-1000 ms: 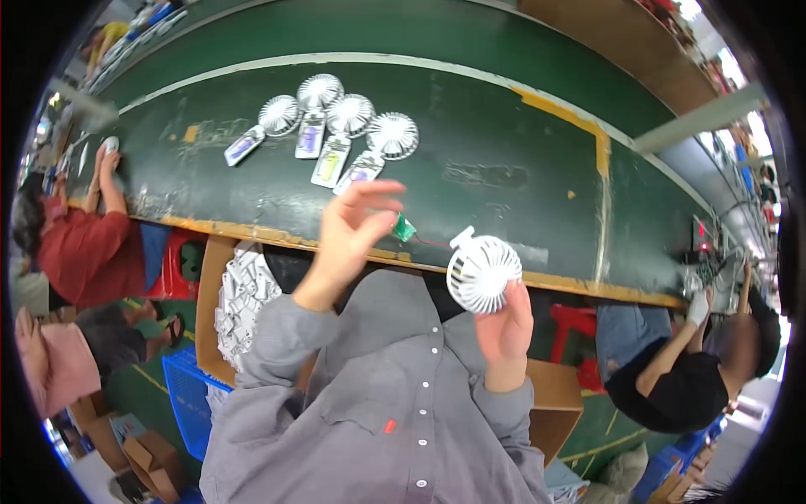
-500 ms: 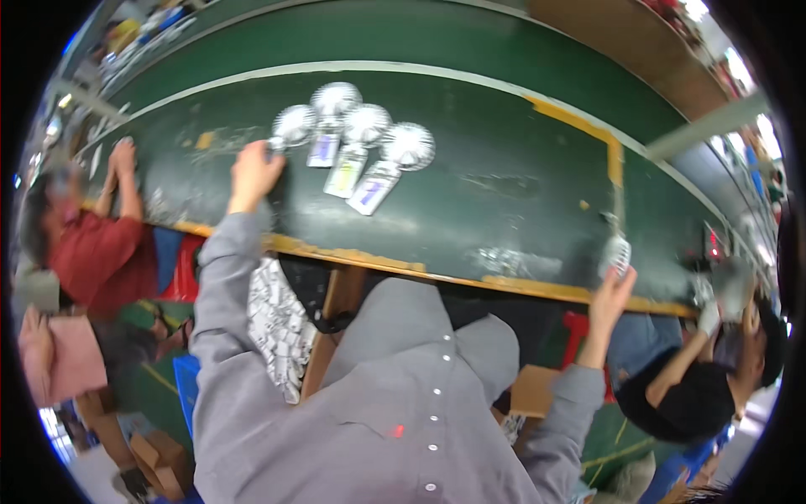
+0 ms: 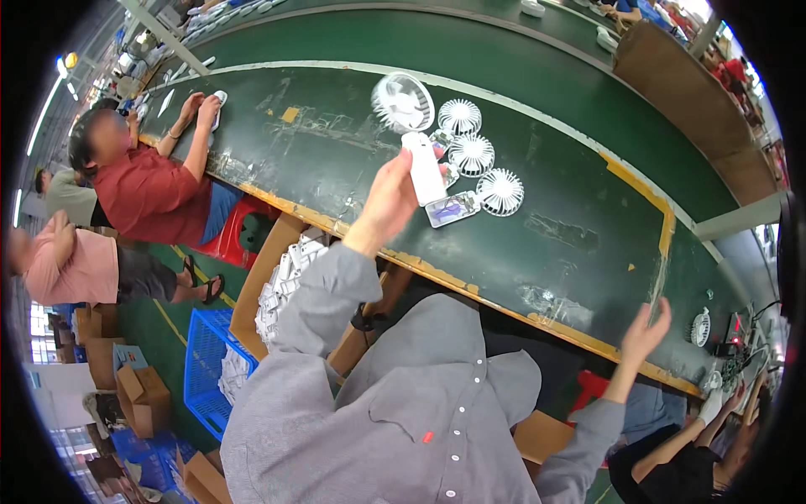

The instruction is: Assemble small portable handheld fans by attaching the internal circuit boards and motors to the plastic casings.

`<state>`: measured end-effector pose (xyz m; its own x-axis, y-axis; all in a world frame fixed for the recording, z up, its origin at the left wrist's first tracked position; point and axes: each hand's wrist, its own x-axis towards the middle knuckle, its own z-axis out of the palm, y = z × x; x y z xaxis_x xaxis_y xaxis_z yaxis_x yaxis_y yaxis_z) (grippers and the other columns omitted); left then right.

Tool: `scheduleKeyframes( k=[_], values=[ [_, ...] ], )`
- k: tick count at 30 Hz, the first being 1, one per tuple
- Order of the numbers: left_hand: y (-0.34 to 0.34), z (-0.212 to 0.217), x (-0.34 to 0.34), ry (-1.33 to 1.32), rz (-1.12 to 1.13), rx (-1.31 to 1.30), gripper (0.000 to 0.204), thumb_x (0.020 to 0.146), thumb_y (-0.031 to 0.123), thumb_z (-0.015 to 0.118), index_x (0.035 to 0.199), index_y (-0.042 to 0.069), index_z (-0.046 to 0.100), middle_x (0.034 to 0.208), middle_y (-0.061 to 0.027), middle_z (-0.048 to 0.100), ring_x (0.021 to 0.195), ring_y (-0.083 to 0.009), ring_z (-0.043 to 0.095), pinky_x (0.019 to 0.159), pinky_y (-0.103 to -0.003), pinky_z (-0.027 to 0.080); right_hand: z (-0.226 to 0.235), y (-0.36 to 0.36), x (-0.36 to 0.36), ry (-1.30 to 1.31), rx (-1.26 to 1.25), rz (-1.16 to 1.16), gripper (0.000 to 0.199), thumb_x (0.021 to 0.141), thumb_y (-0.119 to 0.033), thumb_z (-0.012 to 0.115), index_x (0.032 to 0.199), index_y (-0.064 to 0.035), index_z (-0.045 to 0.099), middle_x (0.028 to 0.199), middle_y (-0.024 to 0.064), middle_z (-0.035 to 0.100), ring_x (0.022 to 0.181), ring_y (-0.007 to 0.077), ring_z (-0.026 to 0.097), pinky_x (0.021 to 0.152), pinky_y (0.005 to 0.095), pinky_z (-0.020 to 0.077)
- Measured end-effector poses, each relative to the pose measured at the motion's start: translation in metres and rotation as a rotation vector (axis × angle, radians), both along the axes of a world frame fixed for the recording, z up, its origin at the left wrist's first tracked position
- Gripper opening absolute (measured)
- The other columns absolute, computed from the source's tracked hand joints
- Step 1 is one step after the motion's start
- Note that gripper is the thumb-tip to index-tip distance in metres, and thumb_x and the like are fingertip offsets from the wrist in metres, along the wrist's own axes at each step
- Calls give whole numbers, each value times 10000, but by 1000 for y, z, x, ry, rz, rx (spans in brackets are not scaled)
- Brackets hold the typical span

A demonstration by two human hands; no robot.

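While left hand point(image 3: 390, 200) grips a fan point(image 3: 426, 170), right hand point(image 3: 645, 333) released, fingers spread, handling seems the step; next move calls for clearing three fans point(image 3: 471, 155) just right of the gripping fingers.

Held fan point(image 3: 422, 168) blurred at head, partly hiding fan handles point(image 3: 442, 139) behind.

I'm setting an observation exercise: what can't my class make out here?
All in the head view:
Middle lying handheld fan: handle partly behind the held fan.
Left hand: fingers partly behind that fan's handle.
Co-worker in black: cut off by the dark lens rim.
Details inside the nearest lying fan's handle: too small.
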<state>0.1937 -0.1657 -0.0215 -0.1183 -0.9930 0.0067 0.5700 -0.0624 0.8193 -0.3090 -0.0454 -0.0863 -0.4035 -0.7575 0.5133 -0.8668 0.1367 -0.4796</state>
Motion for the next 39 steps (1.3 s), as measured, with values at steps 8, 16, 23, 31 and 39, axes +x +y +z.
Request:
scheduleKeyframes(
  k=[8,16,23,31,39],
  values=[
    [79,16,-148,91,-498,-63,545,908,117,648,1378,-2,399,1250,-145,596,1159,-240,591,979,-383,485,55,41,166,-941,-45,468,410,894,-53,495,1290,49,455,1316,179,511,1303,273,442,1132,412,291],
    [124,13,-211,-175,-619,-190,598,701,120,820,1233,0,575,1130,-70,641,1099,-168,585,985,-326,436,94,93,158,-683,148,367,473,774,-46,637,1221,17,495,1103,151,616,1023,218,608,861,331,477],
    [149,23,-222,-141,-616,-34,656,708,128,816,1259,-17,490,1108,-85,629,1030,-160,603,928,-310,468,89,103,162,-609,114,280,380,768,-32,669,1123,-17,532,880,92,671,806,131,641,693,280,493],
    [164,8,-216,310,-484,531,497,958,374,378,1280,22,520,1166,-121,652,1011,-230,640,896,-393,505,84,119,164,-1437,-10,369,479,718,29,620,1179,-9,493,931,41,546,804,92,546,702,231,454],
    [173,-17,-206,99,-404,532,530,922,263,587,1361,23,411,1296,-117,542,1135,-228,564,932,-392,488,83,127,162,-1767,-221,430,561,703,-86,646,1220,-6,442,948,87,551,633,169,556,553,287,435]
  ],
)
